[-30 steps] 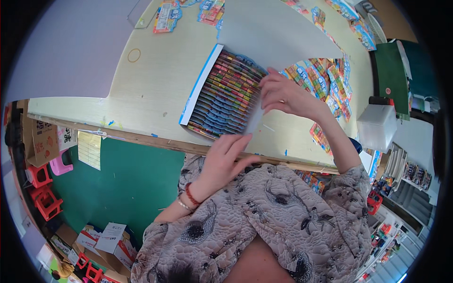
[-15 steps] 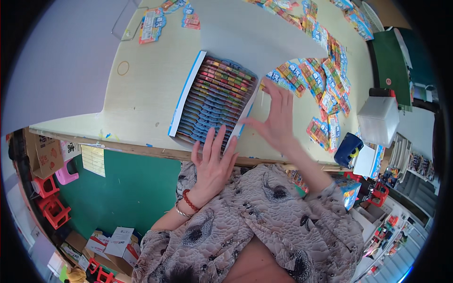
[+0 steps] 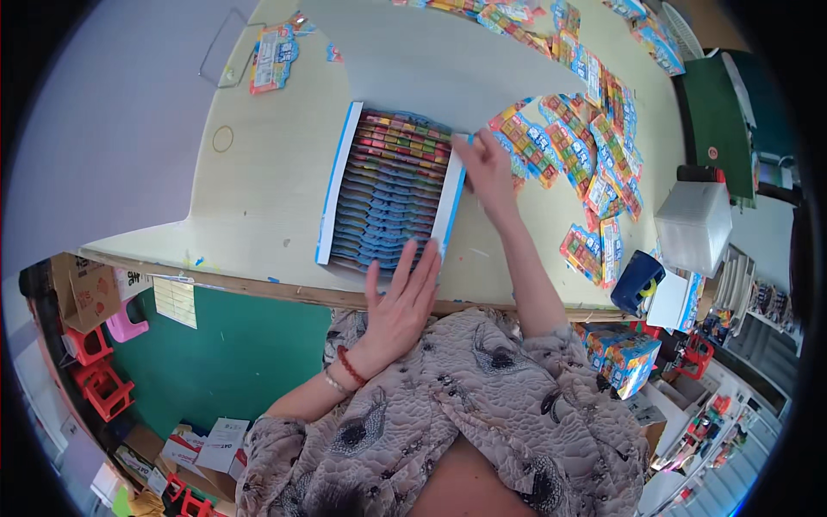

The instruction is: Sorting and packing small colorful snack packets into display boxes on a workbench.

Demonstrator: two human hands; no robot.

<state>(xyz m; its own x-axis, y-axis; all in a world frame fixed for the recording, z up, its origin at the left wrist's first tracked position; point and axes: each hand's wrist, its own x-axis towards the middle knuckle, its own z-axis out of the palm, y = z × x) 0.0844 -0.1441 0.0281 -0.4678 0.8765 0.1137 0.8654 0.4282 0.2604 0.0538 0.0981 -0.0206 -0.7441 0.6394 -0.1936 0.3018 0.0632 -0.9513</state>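
Observation:
An open cardboard box (image 3: 451,207) with white-and-blue side walls sits near the table's front edge. Its pale lid (image 3: 431,56) is folded up and back at the far side. Inside, a tight row of flat packets (image 3: 392,185) stands on edge, with multicoloured squares toward the far end and blue edges nearer me. My left hand (image 3: 398,302) rests with its fingers stretched over the box's near right corner. At the far right corner, my right hand (image 3: 488,177) has its fingers bent and pinches the top of the side wall; part of the grip is hidden.
Loose colourful packets (image 3: 573,155) lie heaped right of the box, and another packet (image 3: 274,59) lies far left beside a bent wire frame (image 3: 226,65). A clear plastic bin (image 3: 692,220) and a dark blue tape dispenser (image 3: 637,280) stand at the right edge.
The box has turned slightly, its sides now more upright in view. My right hand has moved left and closed on the far right corner. My left hand has shifted slightly along the near edge.

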